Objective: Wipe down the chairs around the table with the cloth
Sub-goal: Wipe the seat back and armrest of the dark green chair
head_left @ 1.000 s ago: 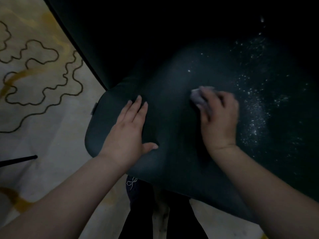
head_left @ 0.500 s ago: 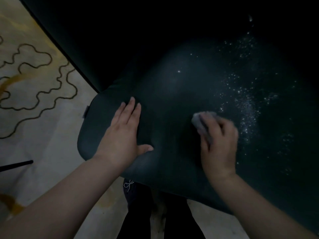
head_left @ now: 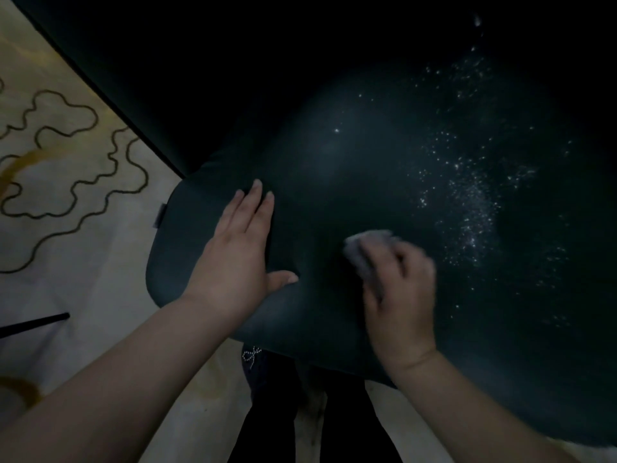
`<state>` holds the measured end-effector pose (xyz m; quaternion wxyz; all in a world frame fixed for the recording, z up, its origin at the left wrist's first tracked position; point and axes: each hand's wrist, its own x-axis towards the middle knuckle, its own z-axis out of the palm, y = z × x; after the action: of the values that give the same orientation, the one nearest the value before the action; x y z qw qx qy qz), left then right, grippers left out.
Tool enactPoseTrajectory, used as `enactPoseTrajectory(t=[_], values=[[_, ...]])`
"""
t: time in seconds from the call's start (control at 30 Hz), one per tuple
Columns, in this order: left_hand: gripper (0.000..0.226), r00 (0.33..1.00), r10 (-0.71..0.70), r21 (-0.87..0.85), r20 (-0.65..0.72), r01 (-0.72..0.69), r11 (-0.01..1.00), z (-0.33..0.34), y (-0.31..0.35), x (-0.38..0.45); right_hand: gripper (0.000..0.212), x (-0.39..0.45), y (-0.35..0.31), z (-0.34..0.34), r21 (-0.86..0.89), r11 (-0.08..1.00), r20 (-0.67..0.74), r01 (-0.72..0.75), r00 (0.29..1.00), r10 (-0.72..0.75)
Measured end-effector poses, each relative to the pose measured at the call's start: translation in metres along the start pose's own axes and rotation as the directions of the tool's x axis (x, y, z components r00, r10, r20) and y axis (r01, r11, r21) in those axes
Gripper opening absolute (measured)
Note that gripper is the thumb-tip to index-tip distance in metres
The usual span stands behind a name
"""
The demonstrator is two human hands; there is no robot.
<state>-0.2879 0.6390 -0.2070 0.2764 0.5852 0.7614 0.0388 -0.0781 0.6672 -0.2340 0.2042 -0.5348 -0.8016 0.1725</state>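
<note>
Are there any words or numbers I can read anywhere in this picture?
None can be read.
The small grey tag on the side of the dark teal padded chair seat is too dim and small to show any print.
The beige floor has only dark wavy lines, not letters.

No legible text or labels

A dark teal padded chair seat (head_left: pixel 384 168) with rounded corners fills the view from centre out to 3 o'clock. Fine white specks (head_left: pixel 474 208) lie scattered over its surface toward 2 and 3 o'clock. A flat left hand (head_left: pixel 233 262) and a small pale grey cloth (head_left: pixel 367 248) rest on it near the 6 o'clock edge. The seat stands over a cream carpeted floor (head_left: pixel 83 248) with wavy dark outlines at 9 o'clock.
</note>
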Motion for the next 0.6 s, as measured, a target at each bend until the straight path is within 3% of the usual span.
enactPoseTrajectory(t=[0.07, 0.13, 0.23, 0.33, 0.5, 0.6], values=[[0.115, 1.0, 0.021, -0.005, 0.005, -0.021, 1.0, 0.0, 0.006, 0.005, 0.049, 0.003, -0.014, 0.009, 0.055, 0.988, 0.107, 0.141, 0.983, -0.146], [0.114, 0.999, 0.04, 0.001, 0.002, -0.04, 0.999, 0.001, 0.011, 0.01, 0.045, 0.029, -0.016, 0.015, 0.051, 0.979, 0.127, 0.199, 0.971, -0.204], [0.113, 0.999, 0.048, 0.019, -0.011, -0.048, 0.999, 0.0, 0.017, 0.017, 0.046, 0.058, 0.009, 0.006, 0.016, 1.0, 0.026, 0.026, 0.999, -0.026], [0.112, 0.999, 0.041, 0.013, -0.018, -0.041, 0.999, -0.001, 0.023, 0.02, 0.048, 0.043, 0.027, -0.009, 0.005, 0.988, -0.081, -0.154, 0.985, 0.153], [0.11, 0.999, 0.016, 0.013, -0.034, -0.015, 1.0, 0.002, 0.035, 0.028, 0.052, 0.051, 0.014, -0.004, 0.047, 0.994, 0.133, 0.101, 0.985, -0.106], [0.11, 0.999, 0.005, 0.02, -0.053, -0.004, 1.0, 0.002, 0.037, 0.031, 0.046, 0.093, 0.029, -0.003, 0.002, 0.998, 0.074, 0.059, 0.996, -0.059]])
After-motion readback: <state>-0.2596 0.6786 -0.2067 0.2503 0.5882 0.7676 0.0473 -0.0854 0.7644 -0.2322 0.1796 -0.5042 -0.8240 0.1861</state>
